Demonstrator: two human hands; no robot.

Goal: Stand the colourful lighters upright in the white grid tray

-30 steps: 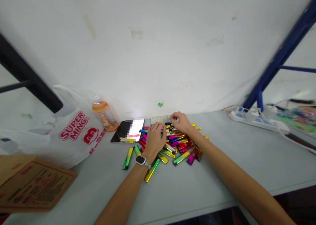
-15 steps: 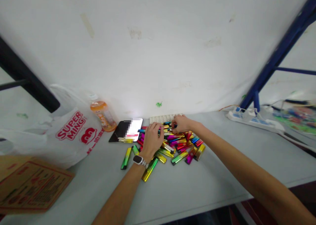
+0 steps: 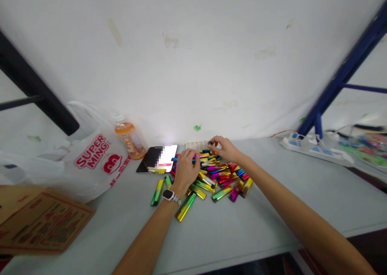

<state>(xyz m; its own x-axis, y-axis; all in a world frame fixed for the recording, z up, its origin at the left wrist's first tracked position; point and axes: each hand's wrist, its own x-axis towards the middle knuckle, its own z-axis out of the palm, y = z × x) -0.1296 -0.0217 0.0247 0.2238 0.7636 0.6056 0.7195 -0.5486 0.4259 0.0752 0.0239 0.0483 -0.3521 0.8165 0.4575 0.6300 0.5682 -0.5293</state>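
A heap of shiny, many-coloured lighters (image 3: 222,174) with dark ends lies on the grey table. My left hand (image 3: 186,168), a watch on its wrist, rests over the heap's left part, fingers curled around a blue lighter (image 3: 174,160) that pokes out on both sides. My right hand (image 3: 225,148) is raised a little at the heap's far edge, thumb and finger pinched on a small dark piece (image 3: 211,143); the rest of it is hidden. Behind the heap, against the wall, sits a pale gridded tray (image 3: 193,145), partly covered by my right hand.
A tablet (image 3: 148,159) with a yellow lighter (image 3: 159,171) at its near edge lies left of the heap. Further left are an orange drink bottle (image 3: 130,140), a white plastic bag (image 3: 90,174) and a cardboard box (image 3: 48,222). A power strip (image 3: 316,149) lies at right.
My right hand has lifted out of the heap toward the tray, fingers pinched on a small dark piece. My left hand stays nearly in place. The whole view has shifted slightly.
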